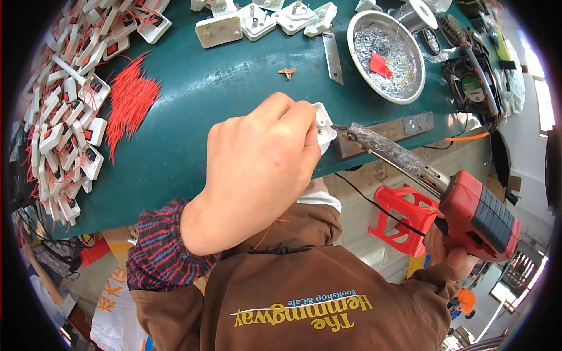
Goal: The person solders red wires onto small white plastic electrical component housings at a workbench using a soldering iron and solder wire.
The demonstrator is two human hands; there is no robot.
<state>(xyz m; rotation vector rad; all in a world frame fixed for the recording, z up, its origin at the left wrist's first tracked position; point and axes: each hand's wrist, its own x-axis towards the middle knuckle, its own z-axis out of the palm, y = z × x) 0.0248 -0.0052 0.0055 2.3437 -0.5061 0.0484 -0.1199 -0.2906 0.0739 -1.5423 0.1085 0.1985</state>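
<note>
My left hand (257, 158) is closed around a small white plastic casing (324, 127) near the table's front edge, and its fingers hide most of that piece. At the right, my right hand (452, 257) grips a red and black soldering gun (477, 213) by its handle. The gun's long barrel points left, and its dark tip reaches the casing's open side; whether it touches the inside, I cannot tell. A thin red wire (270, 233) hangs below my left hand.
Many white casings with red wires (70, 117) fill the table's left side, beside a bundle of cut red wires (130, 96). Plug casings (257, 22), a blade (332, 57), a metal bowl (420, 88) and a wire spool (420, 13) lie farther back. A red stool (404, 216) stands below.
</note>
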